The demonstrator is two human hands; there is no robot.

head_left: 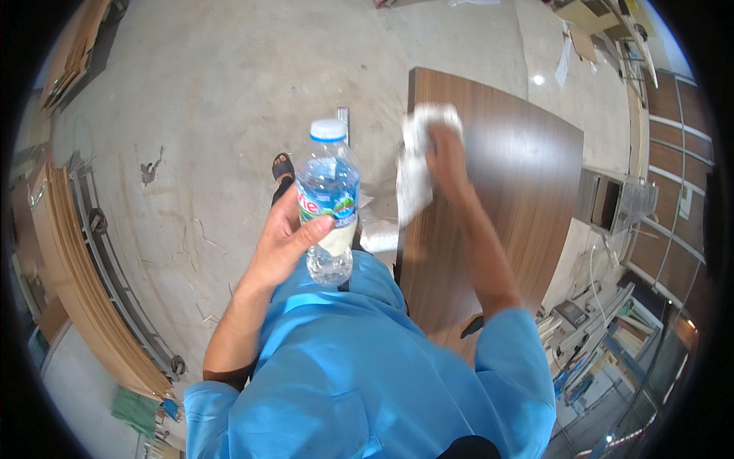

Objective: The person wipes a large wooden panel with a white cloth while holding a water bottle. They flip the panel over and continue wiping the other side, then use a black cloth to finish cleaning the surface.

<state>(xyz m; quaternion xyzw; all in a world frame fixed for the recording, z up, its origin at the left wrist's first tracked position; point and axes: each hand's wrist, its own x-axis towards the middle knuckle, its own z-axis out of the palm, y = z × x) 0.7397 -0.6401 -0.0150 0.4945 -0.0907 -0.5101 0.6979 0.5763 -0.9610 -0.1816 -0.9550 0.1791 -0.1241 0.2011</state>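
Note:
A clear plastic bottle (327, 205) with a white cap stands nearly upright in my left hand (284, 239). My fingers wrap round it at its label, the thumb across the front. Clear liquid shows inside. My right hand (447, 155) is closed on a white cloth (414, 180) at the left edge of a brown wood-grain panel (508, 176). Part of the cloth hangs down past that edge. Motion blurs the right hand and the cloth, so the fingertips are hard to make out.
Long wooden boards (92, 291) and a metal rail lie along the left side. Tools and scrap pieces (589, 344) crowd the lower right, beside a metal box section (612, 203). A sandalled foot (283, 167) stands on the concrete floor (222, 92) beyond the bottle.

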